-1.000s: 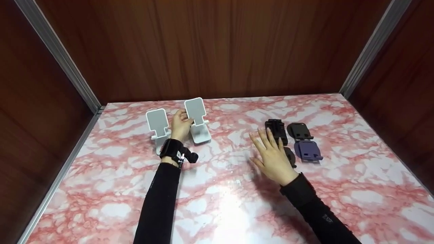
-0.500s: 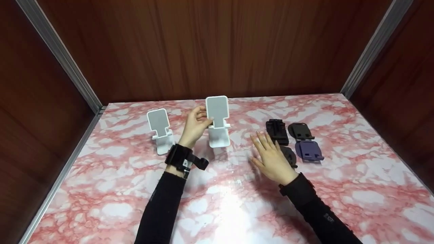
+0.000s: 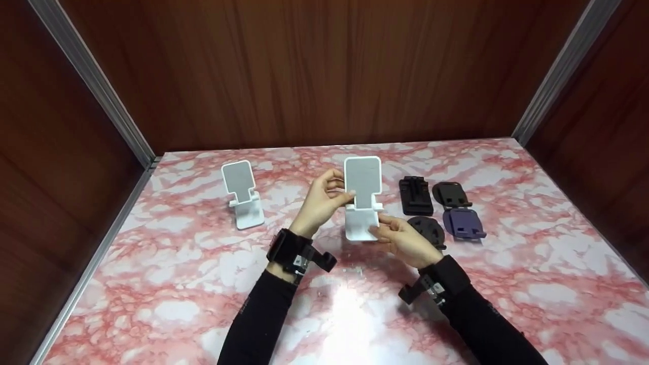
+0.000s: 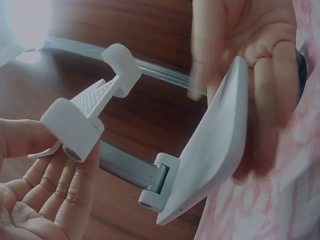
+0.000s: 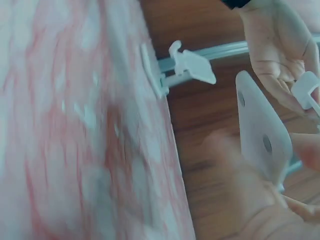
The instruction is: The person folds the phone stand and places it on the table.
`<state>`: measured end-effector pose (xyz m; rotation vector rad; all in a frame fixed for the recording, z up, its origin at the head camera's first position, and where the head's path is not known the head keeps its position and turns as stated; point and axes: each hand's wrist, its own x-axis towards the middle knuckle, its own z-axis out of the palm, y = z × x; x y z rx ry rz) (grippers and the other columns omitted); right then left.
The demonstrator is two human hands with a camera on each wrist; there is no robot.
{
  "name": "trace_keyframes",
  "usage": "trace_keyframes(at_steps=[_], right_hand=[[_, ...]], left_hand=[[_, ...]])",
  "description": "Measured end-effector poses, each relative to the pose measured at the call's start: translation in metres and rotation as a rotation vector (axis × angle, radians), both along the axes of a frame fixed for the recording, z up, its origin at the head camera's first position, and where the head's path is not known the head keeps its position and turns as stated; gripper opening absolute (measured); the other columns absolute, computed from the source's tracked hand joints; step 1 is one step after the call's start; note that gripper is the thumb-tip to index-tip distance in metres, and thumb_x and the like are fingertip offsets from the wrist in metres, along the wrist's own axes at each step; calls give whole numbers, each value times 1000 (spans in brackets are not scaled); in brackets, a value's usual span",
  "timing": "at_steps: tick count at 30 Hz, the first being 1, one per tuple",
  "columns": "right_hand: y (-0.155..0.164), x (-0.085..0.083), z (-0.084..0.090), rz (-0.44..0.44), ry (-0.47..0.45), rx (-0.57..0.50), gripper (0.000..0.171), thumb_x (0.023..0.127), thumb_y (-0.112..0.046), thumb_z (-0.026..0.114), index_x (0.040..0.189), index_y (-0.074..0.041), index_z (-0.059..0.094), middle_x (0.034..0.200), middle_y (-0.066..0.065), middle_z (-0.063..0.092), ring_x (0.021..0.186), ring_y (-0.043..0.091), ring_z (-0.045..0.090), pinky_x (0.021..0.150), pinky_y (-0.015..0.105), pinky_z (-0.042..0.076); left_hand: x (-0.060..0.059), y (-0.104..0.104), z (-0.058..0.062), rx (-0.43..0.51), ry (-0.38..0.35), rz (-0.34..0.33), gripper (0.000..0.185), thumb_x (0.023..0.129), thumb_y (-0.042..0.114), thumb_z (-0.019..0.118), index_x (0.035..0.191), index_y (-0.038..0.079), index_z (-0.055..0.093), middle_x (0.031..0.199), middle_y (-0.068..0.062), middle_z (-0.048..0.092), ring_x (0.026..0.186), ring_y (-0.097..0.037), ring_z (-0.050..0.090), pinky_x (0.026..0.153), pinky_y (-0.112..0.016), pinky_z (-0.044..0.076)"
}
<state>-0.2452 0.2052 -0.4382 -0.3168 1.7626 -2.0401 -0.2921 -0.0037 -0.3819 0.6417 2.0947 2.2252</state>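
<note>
A: Where's the white phone stand (image 3: 362,198)?
B: Held up off the marble table (image 3: 167,284), just left of the black stand (image 3: 416,195).
A: Hands?
B: Left hand (image 3: 321,201) pinches the upper plate's left edge, wrist bent back. Right hand (image 3: 402,241) grips the base from the lower right, fingers curled on it.
A: Anything else?
B: Second white stand (image 3: 243,195) stands well left; purple stand (image 3: 463,223) right of the black one.

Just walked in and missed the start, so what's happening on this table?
A person holds a white phone stand in both hands above the marble table. The left hand grips its upright back plate, and the right hand pinches its base. A second white stand sits unfolded to the left. To the right lie folded stands: black ones and a purple one.
</note>
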Motion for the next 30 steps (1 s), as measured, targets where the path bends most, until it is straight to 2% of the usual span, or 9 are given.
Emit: trace_keyframes(at_steps=[3,5,10,16,19,23,30], right_hand=[[-1,-1,-3,14,-18,-84,55,101,-1,49,148,15,24,123,7,64,107,17,68,99,34,54],[-2,-1,-4,15,-26,-97,54,100,1,49,146,16,26,119,4,65,104,17,69,96,29,56],[-1,1,-1,23,-25,-58,53,99,1,51,145,17,29,117,5,66,101,17,70,96,34,56],[-1,4,2,20,1,-42,53,98,3,52,143,19,30,116,6,67,102,17,70,97,35,56],[-2,6,3,20,-1,-56,52,97,4,52,142,19,31,113,5,68,100,16,70,95,32,57],[-4,9,4,32,-5,-84,51,97,4,53,141,19,32,109,4,70,98,14,70,92,29,58],[-7,12,10,30,-5,-90,53,97,5,52,143,20,30,106,3,73,97,14,71,90,28,58]], left_hand=[[2,0,0,-33,26,-8,21,84,-8,67,102,-6,55,88,-7,68,74,-8,64,74,-24,58],[2,-2,1,-68,45,-6,20,84,-6,69,100,-7,57,89,-11,68,75,-8,65,76,-27,60],[2,-11,5,-147,82,-6,20,84,-3,73,98,-7,60,89,-21,72,74,-9,68,75,-30,62],[1,-15,6,-203,146,12,21,83,0,76,97,-7,62,89,-22,73,75,-9,68,77,-27,60],[1,-15,4,-245,212,52,22,82,2,77,98,-5,63,90,-21,73,78,-15,70,78,-28,60],[2,-13,1,-308,315,138,22,82,5,78,96,-3,64,87,-18,74,80,-23,72,76,-31,61],[1,-10,-1,-354,468,293,16,80,6,79,90,1,69,84,-13,76,80,-24,74,76,-25,61]])
